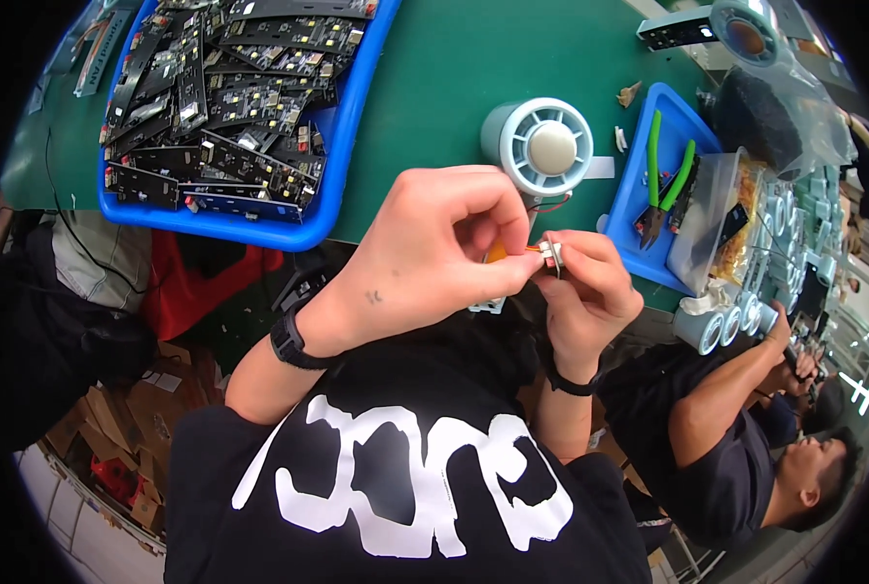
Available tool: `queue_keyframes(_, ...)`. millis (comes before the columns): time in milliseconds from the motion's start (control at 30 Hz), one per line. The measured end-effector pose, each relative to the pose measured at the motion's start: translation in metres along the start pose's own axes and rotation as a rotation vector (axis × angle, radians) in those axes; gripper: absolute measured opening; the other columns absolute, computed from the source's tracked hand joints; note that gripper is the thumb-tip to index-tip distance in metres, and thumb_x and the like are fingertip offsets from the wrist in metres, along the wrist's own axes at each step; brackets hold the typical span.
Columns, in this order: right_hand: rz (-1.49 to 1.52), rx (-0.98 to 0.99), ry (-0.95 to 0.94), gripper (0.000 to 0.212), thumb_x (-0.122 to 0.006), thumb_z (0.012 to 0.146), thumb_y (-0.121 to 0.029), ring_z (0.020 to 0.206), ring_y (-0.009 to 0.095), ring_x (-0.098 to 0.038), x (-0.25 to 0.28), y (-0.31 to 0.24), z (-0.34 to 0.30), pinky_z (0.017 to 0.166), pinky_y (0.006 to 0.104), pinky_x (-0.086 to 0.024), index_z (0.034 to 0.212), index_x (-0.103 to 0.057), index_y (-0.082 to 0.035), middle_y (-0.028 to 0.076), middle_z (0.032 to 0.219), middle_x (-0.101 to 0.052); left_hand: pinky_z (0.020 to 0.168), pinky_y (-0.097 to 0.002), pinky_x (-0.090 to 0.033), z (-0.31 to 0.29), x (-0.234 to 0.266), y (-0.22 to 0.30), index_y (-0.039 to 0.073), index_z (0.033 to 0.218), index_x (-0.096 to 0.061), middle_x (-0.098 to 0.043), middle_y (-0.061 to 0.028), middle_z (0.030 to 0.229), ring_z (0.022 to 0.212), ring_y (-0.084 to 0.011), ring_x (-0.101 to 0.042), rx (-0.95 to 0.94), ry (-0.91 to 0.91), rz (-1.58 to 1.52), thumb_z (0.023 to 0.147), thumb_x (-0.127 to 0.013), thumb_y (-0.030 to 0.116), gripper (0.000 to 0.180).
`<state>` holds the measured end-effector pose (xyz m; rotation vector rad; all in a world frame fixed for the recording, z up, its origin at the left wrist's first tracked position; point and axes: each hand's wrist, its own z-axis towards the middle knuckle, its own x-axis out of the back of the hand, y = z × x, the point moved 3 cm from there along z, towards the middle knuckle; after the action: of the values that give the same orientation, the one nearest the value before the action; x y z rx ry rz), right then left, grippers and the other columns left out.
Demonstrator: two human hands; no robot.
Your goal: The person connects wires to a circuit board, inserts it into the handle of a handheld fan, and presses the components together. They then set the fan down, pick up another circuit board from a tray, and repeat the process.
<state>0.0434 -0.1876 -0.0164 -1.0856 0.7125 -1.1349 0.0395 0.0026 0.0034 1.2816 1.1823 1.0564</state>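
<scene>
Left hand [434,253] and right hand [585,282] pinch small white connector [551,253] — blue tray [347,127] of circuit boards [230,97] behind.

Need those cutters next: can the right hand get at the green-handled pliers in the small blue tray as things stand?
Probably yes, but not freely: the green-handled pliers lie uncovered just beyond the right hand, yet that hand pinches a small connector with the left hand.

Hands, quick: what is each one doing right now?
Left hand: closed, fingertips pinching the small white connector with its red wires.
Right hand: closed, gripping the same connector from the other side.
</scene>
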Motion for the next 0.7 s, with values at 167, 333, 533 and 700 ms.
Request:
queue_keyframes(167,0.319,-0.288,0.226,0.036,-0.068,0.079,0.016,0.097,0.024,-0.07,0.001,-0.008,0.004,0.081,0.0318,-0.058,0.113,-0.067,0.004,0.021,0.117,-0.066,0.05,-0.0235,-0.037,-0.009,-0.003,-0.001,0.004,0.082,-0.065,-0.055,0.0004,0.066,0.053,-0.0085,-0.048,-0.295,0.222,0.215,0.069,-0.081,-0.004,0.023)
queue_keyframes(333,0.278,-0.271,0.166,0.033,-0.065,0.084,0.014,0.099,0.023,-0.069,0.004,-0.026,0.017,0.083,0.0296,-0.056,0.115,-0.066,0.006,0.02,0.121,-0.063,0.049,-0.0281,-0.042,-0.019,-0.016,0.002,0.005,0.097,-0.069,-0.056,-0.0032,0.066,0.052,-0.0172,-0.054,-0.654,0.257,0.669,0.067,-0.082,-0.001,0.033)
queue_keyframes(533,-0.188,-0.132,-0.021,0.035,-0.064,0.087,0.013,0.1,0.02,-0.067,0.01,-0.042,0.045,0.085,0.028,-0.054,0.121,-0.062,0.006,0.016,0.121,-0.064,0.049,-0.0299,-0.044,-0.009,-0.045,0.01,0.005,0.099,-0.07,-0.055,-0.0033,0.066,0.054,-0.0185,-0.059,-0.488,0.255,1.035,0.075,-0.077,0.005,0.025)
queue_keyframes(700,-0.148,-0.205,0.066,0.034,-0.068,0.085,0.012,0.097,0.015,-0.065,0.011,-0.039,0.045,0.083,0.0269,-0.054,0.117,-0.067,0.003,0.012,0.119,-0.065,0.048,-0.0299,-0.044,-0.002,-0.042,0.009,0.004,0.095,-0.069,-0.053,-0.0017,0.064,0.055,-0.0164,-0.06,-0.569,0.26,1.093,0.08,-0.072,0.008,0.015)
